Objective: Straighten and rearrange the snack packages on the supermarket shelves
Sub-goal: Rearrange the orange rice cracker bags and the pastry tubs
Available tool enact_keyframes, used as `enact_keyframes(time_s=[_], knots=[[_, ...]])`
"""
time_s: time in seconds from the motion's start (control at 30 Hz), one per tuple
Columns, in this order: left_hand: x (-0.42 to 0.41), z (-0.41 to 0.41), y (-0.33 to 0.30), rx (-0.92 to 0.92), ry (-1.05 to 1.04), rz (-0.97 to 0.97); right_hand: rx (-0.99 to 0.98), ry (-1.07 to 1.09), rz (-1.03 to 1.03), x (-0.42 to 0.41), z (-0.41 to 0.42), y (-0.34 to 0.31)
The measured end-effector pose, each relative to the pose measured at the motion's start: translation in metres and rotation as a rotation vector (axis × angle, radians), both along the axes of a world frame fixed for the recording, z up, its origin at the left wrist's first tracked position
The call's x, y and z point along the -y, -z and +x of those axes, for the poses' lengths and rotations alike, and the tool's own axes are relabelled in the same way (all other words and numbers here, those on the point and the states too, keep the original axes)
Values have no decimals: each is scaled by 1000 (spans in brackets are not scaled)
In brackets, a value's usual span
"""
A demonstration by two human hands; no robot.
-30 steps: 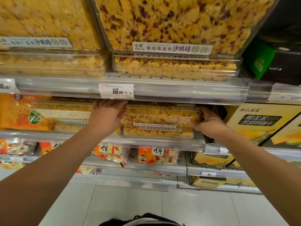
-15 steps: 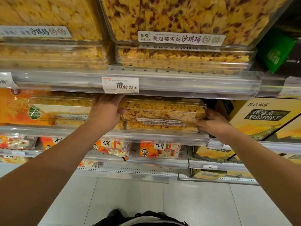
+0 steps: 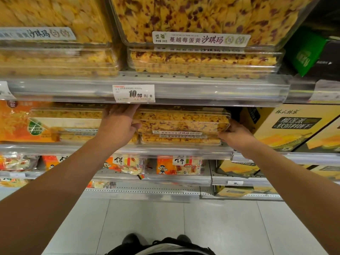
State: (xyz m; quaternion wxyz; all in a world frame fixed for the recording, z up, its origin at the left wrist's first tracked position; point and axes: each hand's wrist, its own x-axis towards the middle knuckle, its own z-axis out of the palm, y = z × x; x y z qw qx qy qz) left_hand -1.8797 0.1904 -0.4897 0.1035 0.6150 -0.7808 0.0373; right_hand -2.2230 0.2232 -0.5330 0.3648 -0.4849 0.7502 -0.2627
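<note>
Item in hand: top clear box of cranberry egg-yolk sachima, lying on a second box of the same kind on the middle shelf, under the shelf rail that carries the 10.90 price tag.

Left hand: I have it against the box's left end, fingers reaching up and back over the corner, thumb on the front edge. I read this grip as holding the box.

Right hand: cupped at the box's lower right corner, fingers tucked beneath and behind; how far they wrap I cannot tell, but the grip looks closed on the box.

Reason for the hold: a hand at each end lets me turn or slide the wide, shallow box square without twisting it; the rigid lid gives little purchase in the middle.

Position of box: its front edge sits slightly forward of the box under it and looks a touch tilted, so I judge the straightening not yet finished.

Neighbours: plain sachima box just to the left, partly behind my left wrist; yellow durian biscuit carton to the right, near but apart from the stack.

Change from a second ago: both hands keep the same ends; the right hand has dropped from the box's side to its lower corner, and the camera has moved closer to the shelf.
</note>
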Motion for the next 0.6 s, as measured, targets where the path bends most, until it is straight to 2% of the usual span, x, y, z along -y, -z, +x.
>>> enact_keyframes(time_s=[0.13, 0.2, 0.3, 0.43, 0.53, 0.6], knots=[[-16, -14, -6, 11, 25, -28, 13, -7, -25, -9, 4, -5], [-33, -29, -9, -2, 122, -63, 42, -17, -54, -19, 5, -6], [-60, -56, -19, -21, 409, -112, 75, -15, -95, -40, 5, -16], [-70, -88, -53, -148, 816, -418, 69, 50, -176, -74, -2, -52], [-66, -113, -82, -202, 836, -544, -15, 99, -268, -102, -17, -86], [-64, -130, -97, -137, 743, -507, -47, 141, -327, -120, -30, -106]])
